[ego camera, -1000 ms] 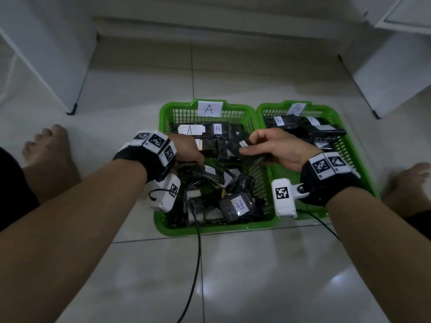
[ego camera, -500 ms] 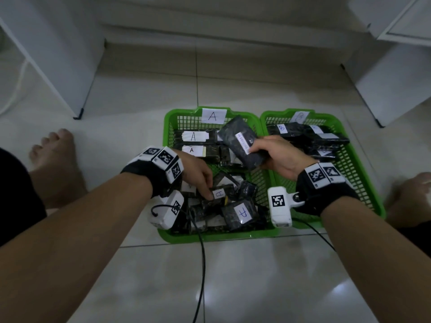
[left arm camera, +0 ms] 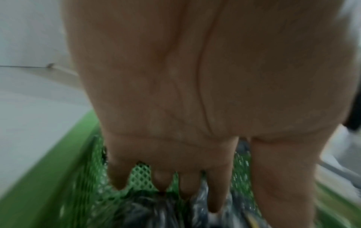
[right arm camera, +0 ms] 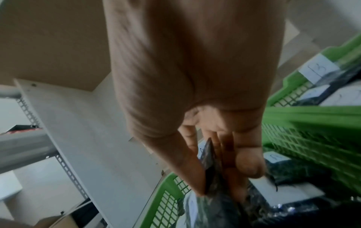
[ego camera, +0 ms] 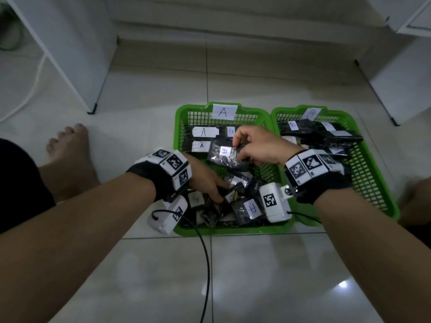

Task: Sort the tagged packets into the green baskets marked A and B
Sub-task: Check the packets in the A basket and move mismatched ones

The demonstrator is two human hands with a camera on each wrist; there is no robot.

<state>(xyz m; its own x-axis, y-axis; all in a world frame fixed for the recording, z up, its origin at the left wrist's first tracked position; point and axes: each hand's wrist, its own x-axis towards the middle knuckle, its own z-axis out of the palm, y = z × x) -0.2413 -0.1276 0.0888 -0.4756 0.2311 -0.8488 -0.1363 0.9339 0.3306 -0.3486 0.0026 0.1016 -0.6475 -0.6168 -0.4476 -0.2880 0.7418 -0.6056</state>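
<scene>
Packet, black, white tag: pinched between thumb and fingers of right hand, over basket A. Left hand: fingers extended and loosely spread, tips down among loose packets at that basket's near end. Basket B: just right of the right hand, holding B-tagged packets.

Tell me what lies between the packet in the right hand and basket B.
In the head view, the right hand itself, then the touching rims of basket A and basket B; the packet hangs over basket A.
</scene>
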